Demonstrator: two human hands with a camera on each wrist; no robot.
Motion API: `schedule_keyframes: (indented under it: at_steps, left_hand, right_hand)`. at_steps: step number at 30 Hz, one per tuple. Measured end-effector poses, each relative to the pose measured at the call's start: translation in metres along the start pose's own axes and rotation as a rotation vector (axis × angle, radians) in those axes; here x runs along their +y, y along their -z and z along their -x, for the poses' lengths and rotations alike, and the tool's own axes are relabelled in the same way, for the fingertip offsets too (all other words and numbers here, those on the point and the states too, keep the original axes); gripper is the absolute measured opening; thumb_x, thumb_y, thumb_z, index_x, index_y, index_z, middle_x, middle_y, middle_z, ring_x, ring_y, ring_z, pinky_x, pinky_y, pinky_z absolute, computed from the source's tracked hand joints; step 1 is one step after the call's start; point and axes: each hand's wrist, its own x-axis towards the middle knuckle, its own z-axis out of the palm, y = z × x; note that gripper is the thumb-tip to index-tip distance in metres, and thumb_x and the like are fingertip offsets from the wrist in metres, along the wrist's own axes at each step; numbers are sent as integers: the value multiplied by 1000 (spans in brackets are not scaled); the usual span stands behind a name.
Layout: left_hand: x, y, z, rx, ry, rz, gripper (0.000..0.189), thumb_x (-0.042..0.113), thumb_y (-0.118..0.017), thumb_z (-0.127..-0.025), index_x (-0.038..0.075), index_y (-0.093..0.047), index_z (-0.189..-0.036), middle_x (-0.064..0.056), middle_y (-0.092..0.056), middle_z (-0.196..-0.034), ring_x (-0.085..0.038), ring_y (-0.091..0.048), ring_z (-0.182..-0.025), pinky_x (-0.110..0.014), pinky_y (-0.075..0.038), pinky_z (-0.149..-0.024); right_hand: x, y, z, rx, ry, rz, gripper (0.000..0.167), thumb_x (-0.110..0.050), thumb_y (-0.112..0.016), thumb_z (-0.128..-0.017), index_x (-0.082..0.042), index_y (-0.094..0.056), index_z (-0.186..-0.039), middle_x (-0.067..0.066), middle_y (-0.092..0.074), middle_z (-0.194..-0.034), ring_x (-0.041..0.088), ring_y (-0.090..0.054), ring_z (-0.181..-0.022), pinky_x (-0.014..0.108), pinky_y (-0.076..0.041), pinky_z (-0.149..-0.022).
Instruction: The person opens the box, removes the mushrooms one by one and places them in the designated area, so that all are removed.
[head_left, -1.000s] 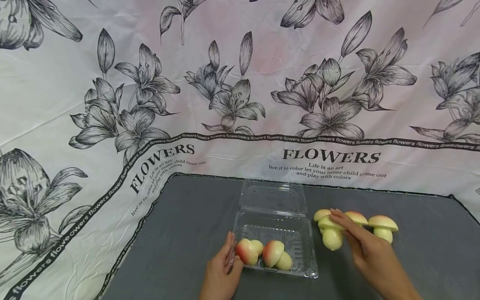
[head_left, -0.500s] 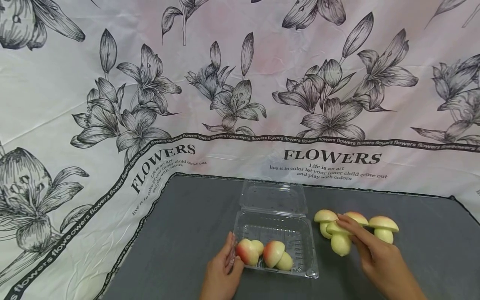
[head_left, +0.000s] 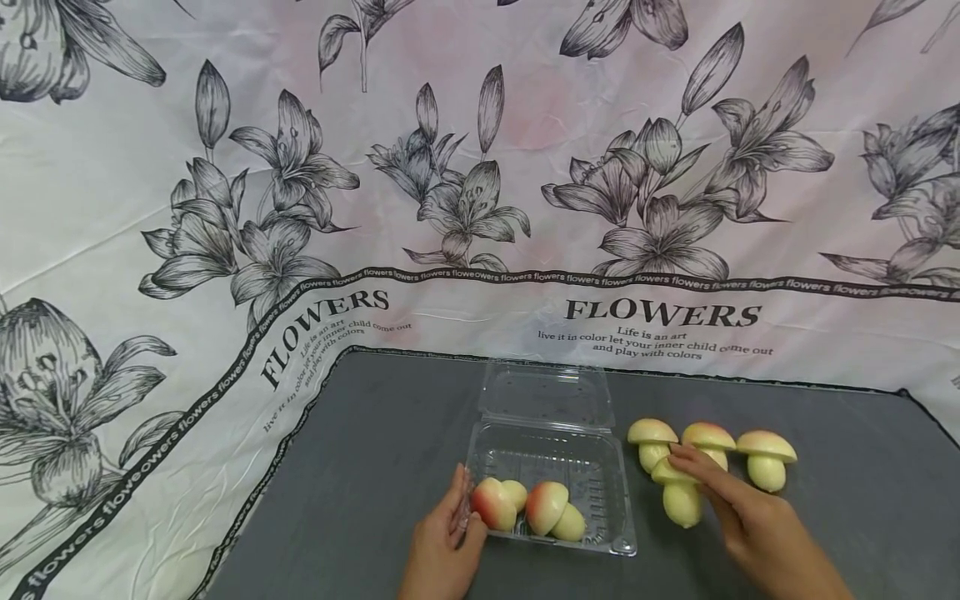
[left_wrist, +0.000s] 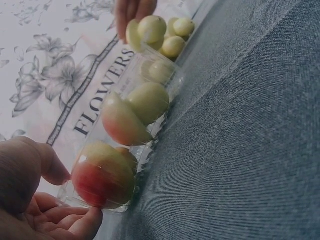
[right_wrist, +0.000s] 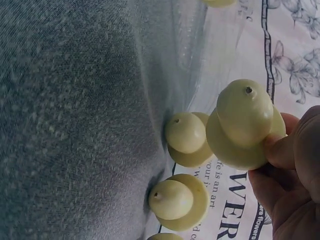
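Beside the box (head_left: pixel 570 454), the right hand (head_left: pixel 753 512) slants leftward, pinching a mushroom (head_left: pixel 681 502).

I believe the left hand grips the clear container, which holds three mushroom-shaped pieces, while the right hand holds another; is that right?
Not quite: the head view shows two mushroom-shaped pieces in the clear container, not three; the rest is right.

Left hand (head_left: pixel 444 542): mine, bare, slim build.
Left fingers (left_wrist: pixel 75 222): slender, softly rounded tips.
Right hand (head_left: pixel 759 521): bare as well, same slim build as my left.
Right fingers (right_wrist: pixel 272 192): slim, round-ended; fine detail blurred up close.
Right wrist (head_left: pixel 813 575): bare, smooth-sided.
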Motion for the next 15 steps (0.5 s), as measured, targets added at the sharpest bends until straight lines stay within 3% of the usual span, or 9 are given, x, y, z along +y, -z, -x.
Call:
schedule_keyframes:
  at_steps: [3, 5, 10, 15]
  left_hand:
    - [0, 0, 1, 2, -7, 9, 68, 4, -65, -96, -3, -40, -160, -22, -47, -159, -35, -51, -141, -35, -55, -105]
    - [0, 0, 1, 3, -6, 11, 68, 5, -65, -96, -3, -40, -160, -21, -47, -159, -35, -51, -141, -35, -55, -105]
    - [2, 1, 1, -5, -2, 11, 68, 6, -65, -97, -3, -40, -160, -21, -47, -159, -34, -52, -141, -33, -54, -105]
    - [3, 2, 1, -1, -7, -7, 68, 6, -65, -97, -4, -40, -160, -22, -48, -158, -35, -52, -141, -36, -54, -105]
  right_hand:
    - [2, -1, 2, -33, -6, -5, 56, -43, -33, -116, -9, -72, -135, 6, -69, -141, -8, -47, -140, 6, -46, -69]
    - [4, -2, 4, -45, 8, -1, 56, -43, -31, -116, -9, -71, -136, 3, -67, -145, -9, -46, -141, 6, -47, -68]
    - [7, -5, 10, -63, 19, 15, 57, -44, -30, -115, -10, -71, -137, -9, -61, -151, -12, -47, -138, 4, -50, -77]
    - [7, -7, 14, -106, 13, 26, 57, -43, -29, -115, -11, -69, -139, -8, -61, -151, -16, -44, -136, 5, -52, -76]
